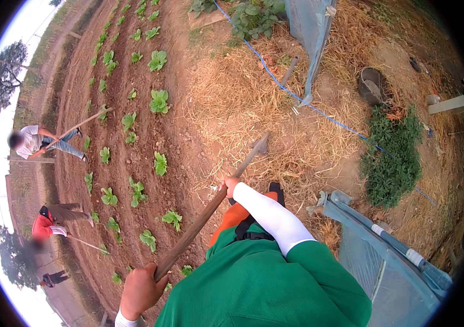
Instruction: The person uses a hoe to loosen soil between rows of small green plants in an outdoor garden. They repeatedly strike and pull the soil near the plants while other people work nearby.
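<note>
My left hand [140,292] is closed round the near end of a long wooden handle [203,216], low in the picture. Farther along it, my right hand [231,186] grips the same handle, its forearm in a white sleeve. The handle slants up to the right and ends over dry straw [232,98], beside a greyish piece [260,146] that may be a tool blade, partly hidden. One dark shoe [277,192] shows near the straw. Rows of leafy green plants [159,102] grow in brown soil to the left.
Two people with long-handled tools [80,126] [89,244] stand in the field at left; another person [55,278] is farther off. A blue hose [321,112] crosses the straw. Plastic sheeting [311,36] hangs above; a sheeted frame [379,245] stands lower right. A dark bucket [373,86] lies beyond.
</note>
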Demonstrator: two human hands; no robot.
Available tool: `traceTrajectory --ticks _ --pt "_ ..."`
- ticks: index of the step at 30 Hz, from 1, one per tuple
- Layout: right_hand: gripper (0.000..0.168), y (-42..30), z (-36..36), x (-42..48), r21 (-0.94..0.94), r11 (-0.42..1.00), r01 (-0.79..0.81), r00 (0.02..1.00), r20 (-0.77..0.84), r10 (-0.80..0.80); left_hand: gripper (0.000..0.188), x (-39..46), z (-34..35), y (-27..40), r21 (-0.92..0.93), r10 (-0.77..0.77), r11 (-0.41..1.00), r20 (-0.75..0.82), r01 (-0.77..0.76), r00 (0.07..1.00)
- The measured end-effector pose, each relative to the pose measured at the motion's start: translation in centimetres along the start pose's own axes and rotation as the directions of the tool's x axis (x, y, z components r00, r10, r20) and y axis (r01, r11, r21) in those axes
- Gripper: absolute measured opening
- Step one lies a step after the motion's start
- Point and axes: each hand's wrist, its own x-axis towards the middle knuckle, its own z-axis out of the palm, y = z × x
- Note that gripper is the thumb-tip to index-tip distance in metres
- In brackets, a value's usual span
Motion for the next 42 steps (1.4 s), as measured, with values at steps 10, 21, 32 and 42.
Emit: traceTrajectory --ticks 10,21,32,42 --pt "0.004 -1.2 -4.4 -1.1 0.084 0.995 -0.045 0.999 0.017 0.044 0.023 -0.8 0.4 2.2 -0.067 0.030 0.997 0.015 -0.028 0.999" --pt "0.022 -2.8 -6.8 -1.3 0.144 0.982 -0.122 0.991 -0.033 0.128 0.023 0.0 1.7 0.8 -0.104 0.079 0.991 -0.018 -0.081 0.997" --pt "0.022 -1.4 -5.0 -4.2 -0.046 0.996 -0.074 0.997 -0.036 0.072 0.024 -1.5 7.8 -2.2 -0.139 0.012 0.990 -0.184 -0.038 0.983" --pt "0.023 -1.1 -5.1 -2.4 0.086 0.992 -0.090 0.995 0.039 0.087 0.024 -1.5 11.0 -5.2 -0.112 -0.019 0.993 -0.341 -0.021 0.940"
